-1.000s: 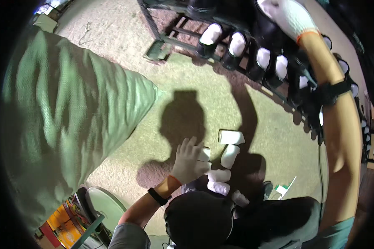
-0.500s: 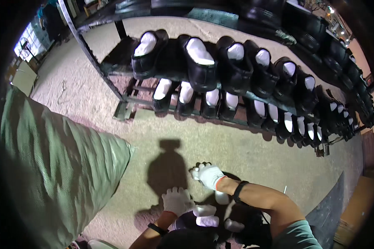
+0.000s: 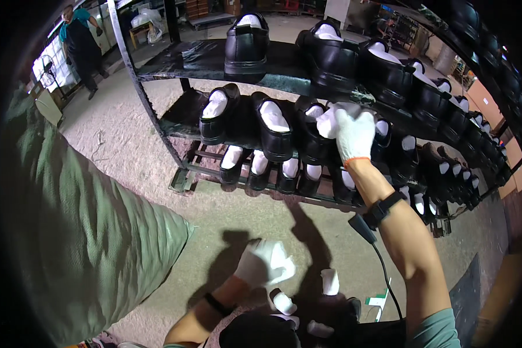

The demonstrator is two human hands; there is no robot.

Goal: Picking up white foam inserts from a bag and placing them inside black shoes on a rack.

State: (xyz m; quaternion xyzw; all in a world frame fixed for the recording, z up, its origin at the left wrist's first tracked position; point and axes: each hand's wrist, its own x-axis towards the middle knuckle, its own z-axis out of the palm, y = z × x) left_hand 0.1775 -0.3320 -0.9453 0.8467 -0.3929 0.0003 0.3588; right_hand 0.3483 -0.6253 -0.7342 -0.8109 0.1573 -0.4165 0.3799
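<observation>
From the head view, I have my right hand [image 3: 354, 132], in a white knit glove, raised to the middle shelf of the metal shoe rack [image 3: 156, 124]. Its fingers are closed around a white stuffing wad [image 3: 329, 123], pressed at the mouth of a black shoe [image 3: 313, 136] on that shelf. Shoes sit touching on either side of it, so there is little free room there; the rack's left upright bends away toward the rim, with bare shelf only at the top left corner.

My left hand [image 3: 265, 264], also gloved, is low over the concrete floor [image 3: 226, 214], clenched on a white wad of paper [image 3: 284, 268]. Just below it lie more white paper pieces [image 3: 329, 281] beside a dark heap at the lower edge; I cannot tell what that heap is. Between the rack's foot and my left hand the floor is open.

A large green sack [image 3: 93, 232] fills the left side, its edge near my left forearm. A person [image 3: 81, 43] stands well apart at the upper left.
</observation>
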